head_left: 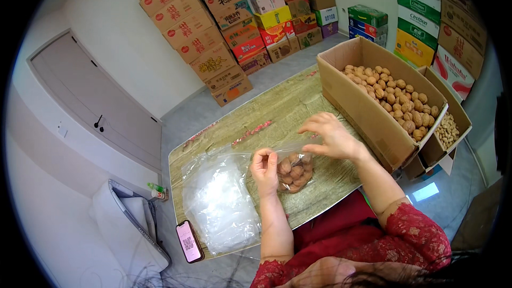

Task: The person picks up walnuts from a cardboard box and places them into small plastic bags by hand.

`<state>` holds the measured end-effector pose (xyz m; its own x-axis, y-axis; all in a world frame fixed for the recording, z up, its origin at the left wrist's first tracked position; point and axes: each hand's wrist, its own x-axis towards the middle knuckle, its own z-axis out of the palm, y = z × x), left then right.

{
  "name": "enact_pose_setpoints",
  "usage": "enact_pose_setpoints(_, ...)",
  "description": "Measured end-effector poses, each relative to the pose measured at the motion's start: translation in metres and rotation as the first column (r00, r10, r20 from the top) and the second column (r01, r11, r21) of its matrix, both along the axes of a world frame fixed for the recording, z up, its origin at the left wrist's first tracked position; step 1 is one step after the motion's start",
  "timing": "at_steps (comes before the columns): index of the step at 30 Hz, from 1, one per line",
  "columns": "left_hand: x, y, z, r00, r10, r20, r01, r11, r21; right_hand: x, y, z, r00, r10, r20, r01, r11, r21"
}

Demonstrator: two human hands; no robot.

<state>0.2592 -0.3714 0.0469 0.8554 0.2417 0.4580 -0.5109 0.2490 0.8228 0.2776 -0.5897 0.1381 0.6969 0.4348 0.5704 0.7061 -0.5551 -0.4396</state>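
Observation:
A clear plastic bag [296, 172] with several walnuts in its lower part stands on the table in front of me. My left hand [265, 170] is closed, its thumb and fingers pinching the bag's upper left edge. Over the bag's right side is my right hand [335, 137], fingers spread and curved to the left; its thumb is close to the bag's top, and whether it touches the plastic is unclear. To the left of my left hand lies a pile of flat clear bags [218, 202].
A tall cardboard box [354, 104] of walnuts stands at the table's right, with a lower box of peanuts [448, 130] beyond it. A phone [189, 241] rests at the wood-patterned table's [288, 98] near left corner. Stacked cartons [234, 37] line the far wall.

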Motion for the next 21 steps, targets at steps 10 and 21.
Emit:
enact_pose_setpoints(10, -0.003, -0.006, 0.001, 0.999, 0.053, 0.005, -0.053, 0.992, 0.11, 0.008, 0.055, -0.002, 0.981, 0.167, 0.093, -0.163, 0.985, -0.054)
enact_pose_setpoints(21, -0.004, -0.01, 0.003, 0.999, 0.044, 0.015, -0.045, 0.996, 0.077, 0.007, 0.06, -0.006, 0.959, 0.131, 0.253, -0.118, 0.991, -0.065)
